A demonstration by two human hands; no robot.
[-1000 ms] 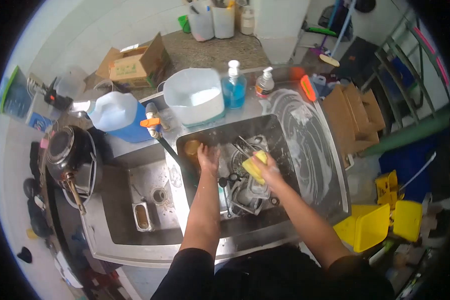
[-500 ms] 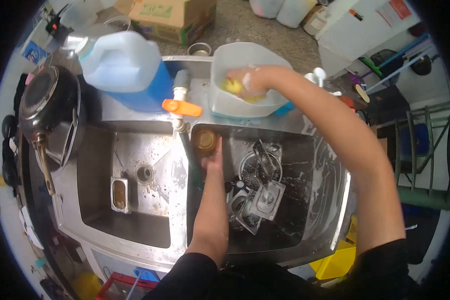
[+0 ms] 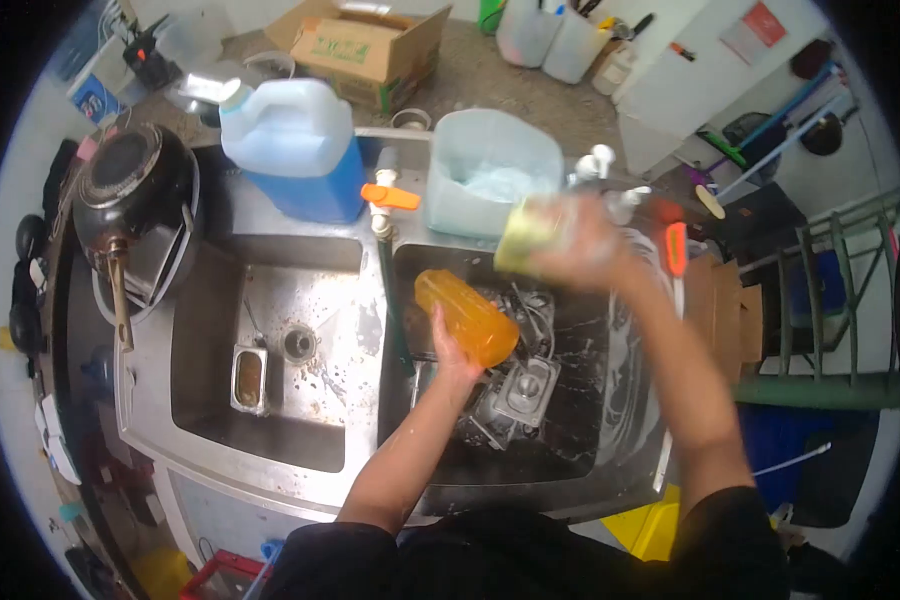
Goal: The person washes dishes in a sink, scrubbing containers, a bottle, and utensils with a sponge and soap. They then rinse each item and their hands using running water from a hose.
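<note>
My left hand (image 3: pixel 454 348) is wrapped round an orange see-through bottle (image 3: pixel 470 318), which lies tilted above the right sink basin (image 3: pixel 580 455). A yellowish sponge (image 3: pixel 523 240) is gripped in my right hand (image 3: pixel 585 245), smeared by motion, just above and right of the bottle. Behind that hand stands a cut-open white plastic container (image 3: pixel 450 205) with foamy water inside. Beneath the bottle, several metal pans and lids (image 3: pixel 527 392) lie piled in the basin, partly hidden by it.
A jug of blue liquid (image 3: pixel 305 175) stands behind the tap with an orange handle (image 3: pixel 390 196). In the left basin (image 3: pixel 210 400) lies a small metal pan (image 3: pixel 250 378). A dark frying pan (image 3: pixel 135 185) rests at far left; a cardboard box (image 3: pixel 355 60) sits beyond the sink.
My right hand has come out of the white container with the sponge and moved right and toward me. My left hand has raised and tipped the bottle, moving it rightward.
</note>
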